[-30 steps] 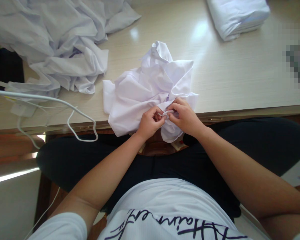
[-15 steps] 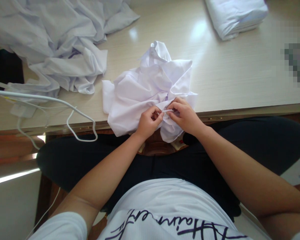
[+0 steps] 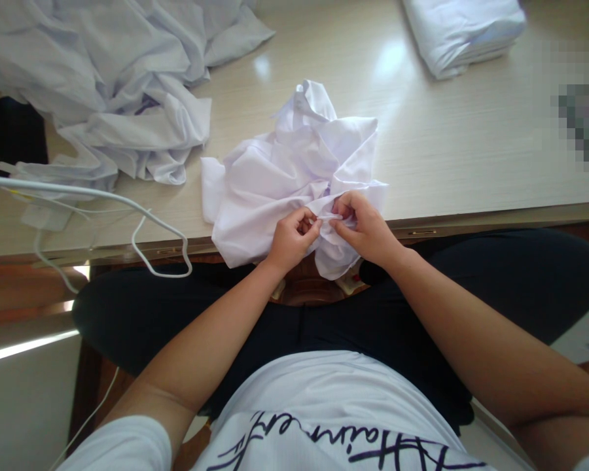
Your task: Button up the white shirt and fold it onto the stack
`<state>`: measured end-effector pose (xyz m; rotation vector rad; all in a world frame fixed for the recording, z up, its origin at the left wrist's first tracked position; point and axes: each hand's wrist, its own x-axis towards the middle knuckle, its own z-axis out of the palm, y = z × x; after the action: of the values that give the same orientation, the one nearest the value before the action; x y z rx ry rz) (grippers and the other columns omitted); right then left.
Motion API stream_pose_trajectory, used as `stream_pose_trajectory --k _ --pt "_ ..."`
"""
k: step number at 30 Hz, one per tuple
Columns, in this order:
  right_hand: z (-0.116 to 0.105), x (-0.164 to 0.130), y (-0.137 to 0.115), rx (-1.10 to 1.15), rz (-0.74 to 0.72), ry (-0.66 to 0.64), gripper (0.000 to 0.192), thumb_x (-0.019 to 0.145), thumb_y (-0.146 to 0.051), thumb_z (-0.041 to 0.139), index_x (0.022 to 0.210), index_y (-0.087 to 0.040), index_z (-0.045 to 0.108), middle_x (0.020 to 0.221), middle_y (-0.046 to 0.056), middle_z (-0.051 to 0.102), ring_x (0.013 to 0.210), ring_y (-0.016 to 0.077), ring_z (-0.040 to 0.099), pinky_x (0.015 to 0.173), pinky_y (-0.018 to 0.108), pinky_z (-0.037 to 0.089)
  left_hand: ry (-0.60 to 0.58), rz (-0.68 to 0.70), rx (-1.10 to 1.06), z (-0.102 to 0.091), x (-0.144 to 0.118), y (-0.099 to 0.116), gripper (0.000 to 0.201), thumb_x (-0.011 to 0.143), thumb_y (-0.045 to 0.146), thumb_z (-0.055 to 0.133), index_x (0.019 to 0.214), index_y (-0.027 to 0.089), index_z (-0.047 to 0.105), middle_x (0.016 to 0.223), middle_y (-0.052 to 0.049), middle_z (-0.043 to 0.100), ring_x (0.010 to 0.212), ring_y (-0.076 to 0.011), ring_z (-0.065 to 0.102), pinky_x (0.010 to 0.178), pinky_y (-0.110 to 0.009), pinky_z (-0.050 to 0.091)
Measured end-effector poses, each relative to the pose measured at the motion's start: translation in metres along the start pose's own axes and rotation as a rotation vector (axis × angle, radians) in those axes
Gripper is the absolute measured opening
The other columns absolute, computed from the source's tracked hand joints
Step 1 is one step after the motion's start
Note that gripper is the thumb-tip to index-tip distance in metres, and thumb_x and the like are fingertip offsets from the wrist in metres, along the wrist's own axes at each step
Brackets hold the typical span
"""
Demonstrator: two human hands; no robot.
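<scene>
Before us lies a pale wood-grained counter (image 3: 461, 144), and at its near edge, about the middle, is the white cloth (image 3: 269, 176), crumpled and partly hanging over the edge toward us. Its shape is so bunched that we cannot tell one clear long axis. One raised, folded end points away from us, a flat flap points to the left, and a rounded lower part points down to our lap. Our left hand (image 3: 297, 235) pinches a narrow fold between thumb and fingers; this fold runs from left to right. Our right hand (image 3: 360, 222) has bent fingers and thumb upon the same fold, but whether it grips firmly we cannot tell. Farther left a loose white heap (image 3: 132, 78) lies, and at far right a folded white stack (image 3: 471, 33).
</scene>
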<state>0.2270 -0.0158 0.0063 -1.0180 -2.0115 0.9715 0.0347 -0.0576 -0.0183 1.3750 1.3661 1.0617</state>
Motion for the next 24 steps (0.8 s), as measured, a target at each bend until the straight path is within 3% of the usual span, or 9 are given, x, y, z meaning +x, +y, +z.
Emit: stream_pose_trajectory --k 8,12,24 --pt "0.0011 -0.0012 -0.0106 -0.064 -0.072 -0.062 0.007 0.086 -0.024 0.062 0.093 -0.026 0.059 0.103 0.007 0.056 0.101 0.0259 0.054 0.092 0.044 0.046 -0.023 -0.033 -0.094 -0.0002 0.0045 0.0032 0.037 0.085 0.054 0.069 0.082 0.019 0.057 0.058 0.004 0.05 0.05 -0.0089 0.045 0.048 -0.023 0.034" --pt "0.0034 -0.0013 -0.0098 -0.081 -0.048 -0.02 0.014 0.085 -0.024 0.065 0.098 -0.026 0.06 0.103 0.007 0.057 0.099 0.0255 0.055 0.089 0.042 0.047 -0.049 -0.06 -0.148 -0.0014 0.0058 0.0044 0.038 0.085 0.055 0.069 0.082 0.02 0.055 0.056 0.005 0.05 0.046 -0.0088 0.046 0.046 -0.023 0.035" --pt "0.0077 -0.0023 -0.0091 -0.067 -0.009 0.027 0.01 0.085 -0.025 0.068 0.094 -0.025 0.063 0.099 0.006 0.057 0.094 0.024 0.056 0.086 0.04 0.048 -0.08 -0.087 -0.16 -0.0048 0.0062 0.0055 0.036 0.085 0.053 0.07 0.083 0.019 0.056 0.057 0.005 0.053 0.045 -0.0087 0.05 0.044 -0.022 0.036"
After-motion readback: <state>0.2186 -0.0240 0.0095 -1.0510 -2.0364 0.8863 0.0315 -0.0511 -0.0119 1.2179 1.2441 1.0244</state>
